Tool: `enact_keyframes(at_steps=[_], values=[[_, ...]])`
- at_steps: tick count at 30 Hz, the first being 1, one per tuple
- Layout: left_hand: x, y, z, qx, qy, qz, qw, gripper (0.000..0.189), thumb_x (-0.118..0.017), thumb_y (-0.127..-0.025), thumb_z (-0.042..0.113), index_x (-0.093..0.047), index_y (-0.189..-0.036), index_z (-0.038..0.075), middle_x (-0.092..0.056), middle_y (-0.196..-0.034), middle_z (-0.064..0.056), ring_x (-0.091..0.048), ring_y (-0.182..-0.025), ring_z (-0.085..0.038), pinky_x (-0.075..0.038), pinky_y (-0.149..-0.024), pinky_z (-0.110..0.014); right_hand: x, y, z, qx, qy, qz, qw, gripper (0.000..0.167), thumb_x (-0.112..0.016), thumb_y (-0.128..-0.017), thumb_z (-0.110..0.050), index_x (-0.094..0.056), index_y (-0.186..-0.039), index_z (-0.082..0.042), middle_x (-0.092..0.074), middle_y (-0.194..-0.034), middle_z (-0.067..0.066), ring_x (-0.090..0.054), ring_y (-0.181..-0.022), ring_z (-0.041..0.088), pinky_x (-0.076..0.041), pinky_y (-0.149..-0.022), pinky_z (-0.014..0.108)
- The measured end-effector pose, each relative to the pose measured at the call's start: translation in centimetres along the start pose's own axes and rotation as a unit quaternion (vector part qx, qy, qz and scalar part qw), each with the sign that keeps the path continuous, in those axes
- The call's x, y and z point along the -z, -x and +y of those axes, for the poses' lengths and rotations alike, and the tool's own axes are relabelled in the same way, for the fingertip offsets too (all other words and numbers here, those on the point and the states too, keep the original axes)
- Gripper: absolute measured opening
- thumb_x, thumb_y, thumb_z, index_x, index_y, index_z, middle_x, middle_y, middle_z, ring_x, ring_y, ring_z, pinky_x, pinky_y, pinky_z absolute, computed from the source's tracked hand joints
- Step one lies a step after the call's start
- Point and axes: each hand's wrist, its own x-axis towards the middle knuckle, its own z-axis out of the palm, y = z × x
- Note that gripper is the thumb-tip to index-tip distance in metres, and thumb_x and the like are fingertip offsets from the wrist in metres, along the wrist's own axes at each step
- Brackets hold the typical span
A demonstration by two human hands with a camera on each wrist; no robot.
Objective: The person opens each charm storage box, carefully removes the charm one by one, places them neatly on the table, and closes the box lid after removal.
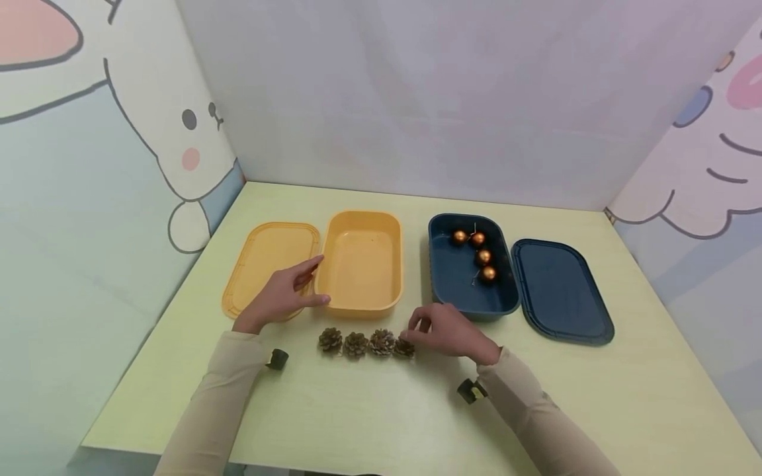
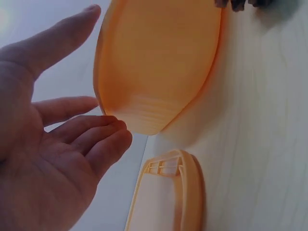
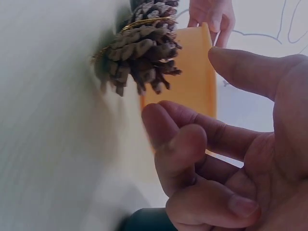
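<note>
In the head view my left hand (image 1: 280, 295) is at the left side of the yellow box (image 1: 361, 264), thumb and fingers spread, with fingertips right at its rim. The left wrist view shows its fingers extended near the box wall (image 2: 159, 62). My right hand (image 1: 450, 332) is over the rightmost pine cone (image 1: 405, 348) of a row lying in front of the box. Up close, the thumb and forefinger stand apart beside a pine cone (image 3: 142, 60) with a gold cord, and the other fingers are bent. Nothing is held by either hand.
A navy box (image 1: 449, 274) holds several copper-coloured balls (image 1: 484, 256) at back right, with a navy lid (image 1: 562, 291) beside it. The yellow lid (image 1: 270, 254) lies left of the yellow box. Behind the pale table (image 1: 351, 416) rises a light wall (image 1: 417, 99).
</note>
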Motion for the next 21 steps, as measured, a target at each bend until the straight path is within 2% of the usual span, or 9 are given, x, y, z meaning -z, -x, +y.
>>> enact_keyframes(at_steps=[6,11,16,21], values=[[0.1,-0.2,0.4,0.017,-0.014,0.019,0.9996,0.091,-0.075,-0.09,0.039,-0.027,-0.159,0.005,-0.031,-0.164,-0.019,-0.041,-0.146,-0.038,-0.039,-0.117,-0.049,0.6,0.3,-0.5,0.014,-0.004,0.008,0.9999,0.019,-0.071,-0.093,-0.037,-0.074,-0.089,-0.018,-0.072,-0.076,0.0,-0.057,-0.06,0.009,-0.046,-0.054,0.025],[0.2,-0.4,1.6,0.016,-0.035,0.05,0.998,0.086,-0.071,-0.094,0.039,-0.026,-0.16,0.007,-0.032,-0.162,-0.021,-0.043,-0.143,-0.043,-0.04,-0.115,-0.054,1.4,0.5,-0.9,0.024,-0.006,0.01,0.9996,0.02,-0.069,-0.094,-0.037,-0.075,-0.093,-0.018,-0.073,-0.078,0.005,-0.057,-0.06,0.009,-0.048,-0.054,0.026],[-0.6,-1.1,3.8,-0.001,-0.009,0.057,0.9983,0.081,-0.069,-0.095,0.039,-0.028,-0.16,0.012,-0.031,-0.164,-0.016,-0.042,-0.145,-0.039,-0.04,-0.115,-0.052,2.9,0.7,-1.2,0.04,-0.001,0.012,0.9991,0.02,-0.067,-0.096,-0.038,-0.074,-0.097,-0.02,-0.072,-0.079,0.006,-0.058,-0.061,0.01,-0.049,-0.057,0.026],[-2.8,-3.1,6.7,-0.043,0.025,0.046,0.9977,0.076,-0.068,-0.096,0.037,-0.032,-0.158,0.013,-0.037,-0.162,-0.013,-0.044,-0.145,-0.033,-0.041,-0.116,-0.046,5.3,0.9,-1.1,0.071,-0.005,0.009,0.9974,0.018,-0.065,-0.098,-0.033,-0.074,-0.103,-0.018,-0.073,-0.087,0.003,-0.062,-0.071,0.012,-0.051,-0.065,0.026]])
